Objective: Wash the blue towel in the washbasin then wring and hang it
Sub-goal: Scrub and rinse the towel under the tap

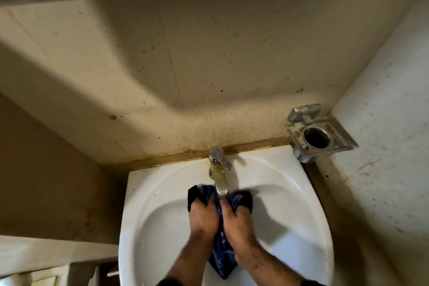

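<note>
The dark blue patterned towel is bunched in the white washbasin, right under the spout of the metal tap. My left hand grips the towel's left part, fingers curled into the cloth. My right hand grips the right part the same way, close beside the left. A tail of the towel hangs down between my wrists toward the basin's front. Whether water is running from the tap cannot be told.
A stained beige wall stands behind the basin. A metal holder with a round hole is fixed at the right corner, by the white side wall. A pale ledge lies at the lower left.
</note>
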